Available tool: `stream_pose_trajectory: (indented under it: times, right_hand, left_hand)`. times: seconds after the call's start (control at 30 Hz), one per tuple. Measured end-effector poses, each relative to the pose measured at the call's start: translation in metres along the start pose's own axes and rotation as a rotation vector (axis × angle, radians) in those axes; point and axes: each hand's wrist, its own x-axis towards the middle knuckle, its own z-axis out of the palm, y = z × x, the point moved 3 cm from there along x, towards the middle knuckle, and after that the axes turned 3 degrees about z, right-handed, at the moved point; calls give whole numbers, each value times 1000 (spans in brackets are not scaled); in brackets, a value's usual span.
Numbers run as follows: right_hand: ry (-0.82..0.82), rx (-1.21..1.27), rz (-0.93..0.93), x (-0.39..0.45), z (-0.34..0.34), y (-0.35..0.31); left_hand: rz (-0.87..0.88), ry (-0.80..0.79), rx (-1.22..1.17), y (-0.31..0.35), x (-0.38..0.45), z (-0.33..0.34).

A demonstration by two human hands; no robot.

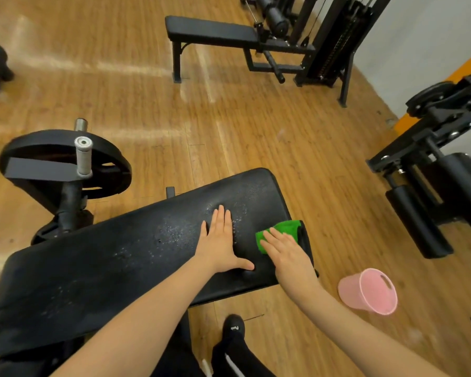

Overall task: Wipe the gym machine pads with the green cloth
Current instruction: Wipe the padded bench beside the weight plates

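Observation:
A long black bench pad [120, 257] slants across the lower middle of the view, speckled with small droplets. My left hand [220, 240] lies flat on it with straight fingers, thumb spread to the right. A folded green cloth [286, 229] sits near the pad's right edge. My right hand [286, 254] presses down on the cloth with straight fingers, covering its near part.
A pink plastic cup [367, 291] lies on its side on the wooden floor right of the pad. A weight plate on a peg [65, 161] stands at left. Another black bench [212, 31] and a cable machine [335, 42] stand behind. A machine frame [433, 159] is at right. My shoe [233, 329] is below.

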Motion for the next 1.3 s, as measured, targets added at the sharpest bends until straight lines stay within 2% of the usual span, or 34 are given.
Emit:
stream_pose_trajectory:
  times: [0.2, 0.37, 0.47, 0.57, 0.73, 0.9, 0.97, 1.1, 1.23, 1.3]
  right_hand:
    - [-22, -6, 48, -52, 1, -6]
    - [6, 42, 116, -45, -3, -3]
    - [43, 75, 135, -12, -15, -3]
    - [68, 76, 76, 45, -28, 2]
    - [-79, -6, 32, 135, -39, 7]
    - [-214, -34, 66, 185, -19, 20]
    - [-233, -30, 62, 186, -10, 16]
    - [-149, -83, -5, 159, 2, 9]
    - [-181, -52, -78, 118, 9, 5]
    - [-96, -43, -140, 90, 11, 1]
  left_hand:
    - [9, 13, -40, 0, -2, -2]
    - [-9, 98, -27, -7, -21, 8]
    - [-45, 74, -12, -28, -35, 15]
    - [-103, 53, -58, -43, -45, 24]
    - [-133, 1, -68, -50, -63, 45]
    - [-164, -6, -117, -54, -68, 55]
    - [-161, -18, -120, -55, -67, 53]
    - [-169, -32, -134, -55, -68, 53]
    - [-187, -24, -143, -55, -67, 52]
    - [-192, -22, -139, -54, -67, 52]
